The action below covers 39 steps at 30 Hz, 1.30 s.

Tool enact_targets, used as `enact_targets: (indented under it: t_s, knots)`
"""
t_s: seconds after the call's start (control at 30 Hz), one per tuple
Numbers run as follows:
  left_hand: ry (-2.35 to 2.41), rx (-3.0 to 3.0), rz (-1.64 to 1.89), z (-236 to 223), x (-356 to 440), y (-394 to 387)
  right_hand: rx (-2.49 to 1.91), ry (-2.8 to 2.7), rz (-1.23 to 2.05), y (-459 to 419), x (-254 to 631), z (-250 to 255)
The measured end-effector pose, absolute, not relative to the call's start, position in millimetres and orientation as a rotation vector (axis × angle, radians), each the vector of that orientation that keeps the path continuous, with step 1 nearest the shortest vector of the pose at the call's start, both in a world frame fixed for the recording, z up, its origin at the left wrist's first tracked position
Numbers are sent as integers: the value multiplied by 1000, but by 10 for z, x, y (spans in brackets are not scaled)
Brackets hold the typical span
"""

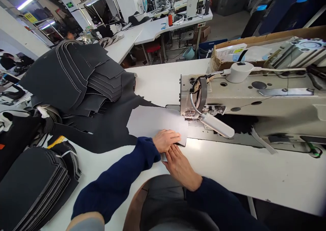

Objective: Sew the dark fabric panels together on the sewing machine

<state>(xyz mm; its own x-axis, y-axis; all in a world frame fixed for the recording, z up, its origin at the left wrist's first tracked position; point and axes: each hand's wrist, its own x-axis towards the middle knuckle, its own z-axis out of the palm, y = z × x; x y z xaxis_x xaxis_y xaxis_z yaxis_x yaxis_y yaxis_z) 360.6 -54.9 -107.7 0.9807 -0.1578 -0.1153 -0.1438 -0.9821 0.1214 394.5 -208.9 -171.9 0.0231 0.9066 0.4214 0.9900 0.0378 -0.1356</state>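
Observation:
A light grey fabric panel (150, 120) lies on the white table, its right edge close to the needle area of a sewing machine (189, 113). My left hand (165, 140) rests flat on the panel's near part, fingers stretched to the right and its thumb hidden. Just below, my right hand (179, 164) has its fingertips against the left hand, at the panel's near edge. A small bit of grey material shows beside the right thumb, and the fingers appear closed on that edge. Beneath the panel's left side spreads a large dark sheet (112, 132).
Stacked dark cut pieces (63, 78) fill the left back, with another stack (28, 187) at the near left. A white lamp (217, 125) hangs in front of the machine. Behind it stands a cardboard box (215, 59) with bags. A grey strip (263, 142) lies on the machine bed.

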Motion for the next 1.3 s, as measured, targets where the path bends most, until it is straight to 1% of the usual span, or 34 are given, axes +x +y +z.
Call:
enact_targets:
  t_s: [0.4, 0.87, 1.03, 1.3]
  knots:
    - [-85, 3140, -161, -1085, 3786, -557, -1937, -1916, -407, -1949, 4105, -1628]
    - [44, 3181, -179, -1117, 4061, -474, -2005, -1951, -372, -1737, 4320, -1700]
    - [94, 3170, -213, -1096, 4154, -448, -2017, -1966, -417, -1683, 4391, -1676]
    - [187, 3162, -193, -1057, 4294, -385, -2065, -1942, -314, -1551, 4518, -1656]
